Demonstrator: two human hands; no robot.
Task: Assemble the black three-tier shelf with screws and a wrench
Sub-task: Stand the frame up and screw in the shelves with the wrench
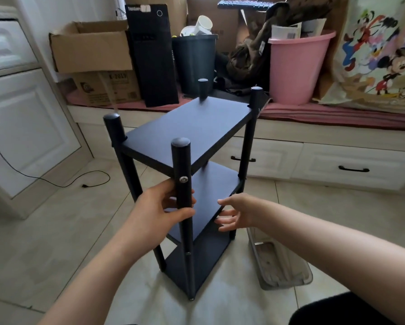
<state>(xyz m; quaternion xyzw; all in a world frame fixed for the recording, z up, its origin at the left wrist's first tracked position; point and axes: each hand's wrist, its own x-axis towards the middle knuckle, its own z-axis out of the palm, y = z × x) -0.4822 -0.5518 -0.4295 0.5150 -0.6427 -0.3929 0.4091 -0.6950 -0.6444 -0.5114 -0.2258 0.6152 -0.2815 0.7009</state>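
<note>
The black three-tier shelf (192,127) stands upright on the tiled floor in front of me, all three boards between its round black posts. A silver screw head (183,179) shows on the nearest post, just below the top board. My left hand (164,207) grips that nearest post under the screw, fingers and thumb curled round it. To the right, my right hand (236,213) hovers at the edge of the middle board, its fingers relaxed and spread and nothing in them. No wrench is in view.
A clear plastic tray (281,266) lies on the floor to the right of the shelf. Behind it runs a low bench with drawers (351,170), carrying cardboard boxes (91,50), a black computer tower (153,57), a dark bin (194,62) and a pink bucket (297,66). A black cable (56,181) trails at left.
</note>
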